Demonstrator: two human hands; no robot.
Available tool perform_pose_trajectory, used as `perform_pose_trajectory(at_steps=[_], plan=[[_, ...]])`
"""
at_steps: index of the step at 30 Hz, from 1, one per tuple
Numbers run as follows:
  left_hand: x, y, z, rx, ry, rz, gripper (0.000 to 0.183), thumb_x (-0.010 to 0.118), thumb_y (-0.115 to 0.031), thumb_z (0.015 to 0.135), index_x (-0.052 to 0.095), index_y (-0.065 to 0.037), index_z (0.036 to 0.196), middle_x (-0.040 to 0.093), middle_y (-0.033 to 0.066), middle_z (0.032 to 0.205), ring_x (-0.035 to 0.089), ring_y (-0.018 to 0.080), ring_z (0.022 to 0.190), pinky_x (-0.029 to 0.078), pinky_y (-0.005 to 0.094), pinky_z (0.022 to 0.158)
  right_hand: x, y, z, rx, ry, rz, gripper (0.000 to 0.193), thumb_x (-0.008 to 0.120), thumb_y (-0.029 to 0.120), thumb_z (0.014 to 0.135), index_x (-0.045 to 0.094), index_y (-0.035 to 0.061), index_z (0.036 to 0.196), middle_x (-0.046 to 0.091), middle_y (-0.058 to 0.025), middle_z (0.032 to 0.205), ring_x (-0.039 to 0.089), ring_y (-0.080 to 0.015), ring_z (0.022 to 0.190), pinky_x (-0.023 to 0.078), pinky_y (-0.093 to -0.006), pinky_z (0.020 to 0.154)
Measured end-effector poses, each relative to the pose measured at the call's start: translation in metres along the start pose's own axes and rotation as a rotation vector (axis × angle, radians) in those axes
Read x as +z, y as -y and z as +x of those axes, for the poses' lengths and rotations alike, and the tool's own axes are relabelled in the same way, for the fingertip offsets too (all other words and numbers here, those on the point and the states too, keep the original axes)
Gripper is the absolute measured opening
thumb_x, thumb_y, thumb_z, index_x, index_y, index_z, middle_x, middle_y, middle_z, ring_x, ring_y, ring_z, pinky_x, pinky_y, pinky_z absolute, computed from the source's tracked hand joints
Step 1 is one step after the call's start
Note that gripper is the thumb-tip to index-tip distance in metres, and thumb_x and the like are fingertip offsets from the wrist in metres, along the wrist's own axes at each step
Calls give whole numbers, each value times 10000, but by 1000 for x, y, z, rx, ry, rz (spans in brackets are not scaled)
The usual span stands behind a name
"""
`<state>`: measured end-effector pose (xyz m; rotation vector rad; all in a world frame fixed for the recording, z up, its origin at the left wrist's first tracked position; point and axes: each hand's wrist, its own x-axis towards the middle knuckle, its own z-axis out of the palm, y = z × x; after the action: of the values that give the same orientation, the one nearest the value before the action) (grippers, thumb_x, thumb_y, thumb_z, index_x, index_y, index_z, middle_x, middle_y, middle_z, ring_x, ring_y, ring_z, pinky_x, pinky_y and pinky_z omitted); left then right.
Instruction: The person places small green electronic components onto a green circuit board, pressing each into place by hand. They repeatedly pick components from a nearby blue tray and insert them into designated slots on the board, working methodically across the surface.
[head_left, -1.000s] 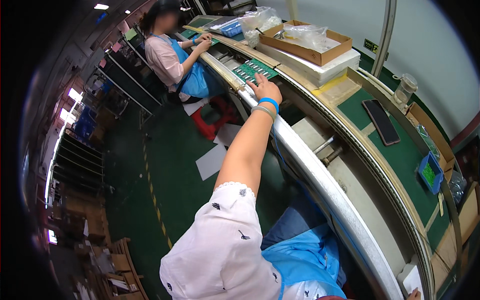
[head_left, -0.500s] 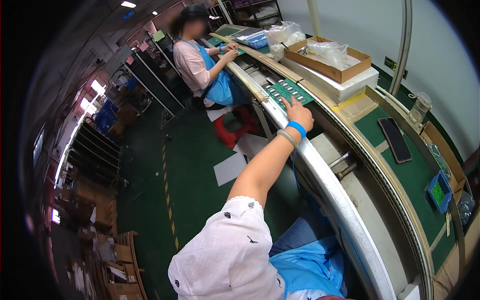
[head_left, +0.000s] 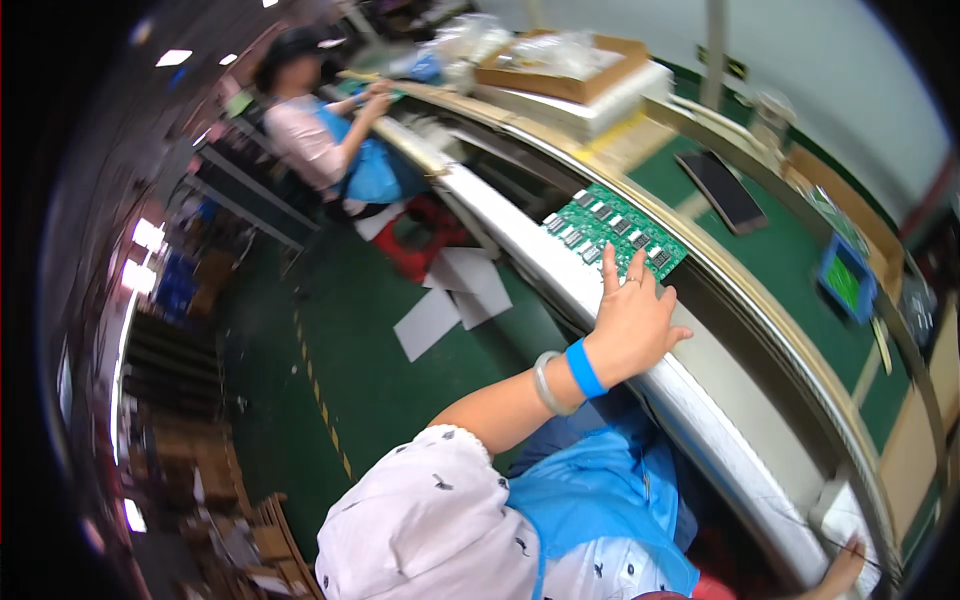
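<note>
My left hand, with a blue wristband and a pale bangle on its wrist, reaches over the conveyor rail. Its fingers are spread, and the fingertips rest on the near edge of a green circuit board. Rows of small black-and-white components cover the board, which lies across the conveyor track. At the lower right edge part of my right hand shows beside a white block with a thin dark wire. Its fingers are too cut off and blurred to read.
A silver rail borders the track. Beyond it lie a phone and a blue bin of green bits. Farther back, a cardboard tray sits on white foam. A co-worker sits at the line, far left.
My left hand has drawn the circuit board along the track toward me. The view has shifted, and my right hand has come in at the lower right.
</note>
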<state>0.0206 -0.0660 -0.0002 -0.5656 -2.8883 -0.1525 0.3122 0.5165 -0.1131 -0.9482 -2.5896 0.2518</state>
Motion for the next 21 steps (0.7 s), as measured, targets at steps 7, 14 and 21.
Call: perform_pose_trajectory(at_steps=[7,14,21], plan=[[-1,-122,-27,462,108,-307,706,672,-533,849,593,-35,1343,511,356,1361,361,438,1419,83,708,1143,-32,40,-3,83,129,46,380,550,323,1029,648,-41,978,606,-179,754,508,-251,664,454,-382,663],[21,-205,-33,796,144,-598,747,713,-522,818,574,-21,1354,485,347,1385,348,439,1420,97,675,1166,-44,66,-13,217,-27,84,357,606,332,1003,694,-12,1045,689,-166,828,650,-248,746,504,-365,707],[-4,-189,51,716,-40,-683,526,755,-333,827,621,-51,1250,530,261,1349,465,411,1315,307,597,1094,-53,115,-28,204,-299,368,247,624,209,1006,723,3,1098,725,-94,932,673,-148,861,502,-275,763]])
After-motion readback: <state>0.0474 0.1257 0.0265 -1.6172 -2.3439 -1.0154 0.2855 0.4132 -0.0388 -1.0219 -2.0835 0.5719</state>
